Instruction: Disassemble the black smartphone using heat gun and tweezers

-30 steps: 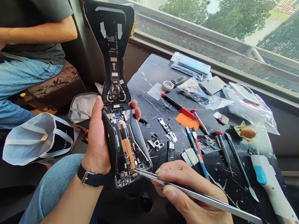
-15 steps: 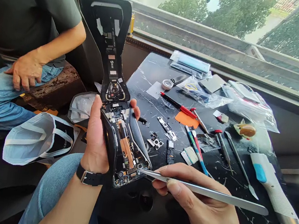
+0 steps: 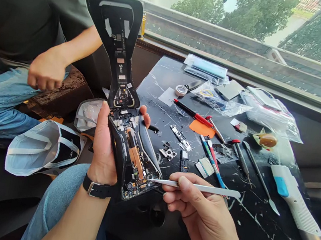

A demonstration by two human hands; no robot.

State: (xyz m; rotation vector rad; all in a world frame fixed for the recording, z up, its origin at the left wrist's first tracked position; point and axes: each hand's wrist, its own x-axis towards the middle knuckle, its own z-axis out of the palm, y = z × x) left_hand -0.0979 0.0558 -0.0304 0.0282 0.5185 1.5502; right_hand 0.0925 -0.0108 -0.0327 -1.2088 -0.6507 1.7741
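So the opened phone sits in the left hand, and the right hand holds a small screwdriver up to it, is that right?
Not quite: the head view shows the right hand holding steel tweezers, not a screwdriver. The opened phone does sit in the left hand.

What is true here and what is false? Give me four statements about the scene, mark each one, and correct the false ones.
The left hand holds an opened smartphone: true.
The right hand grips a screwdriver: false, it grips long metal tweezers.
A watch strap sits on the right wrist: false, the black watch strap is on the left wrist.
An orange pad lies on the black marble-patterned table: true.
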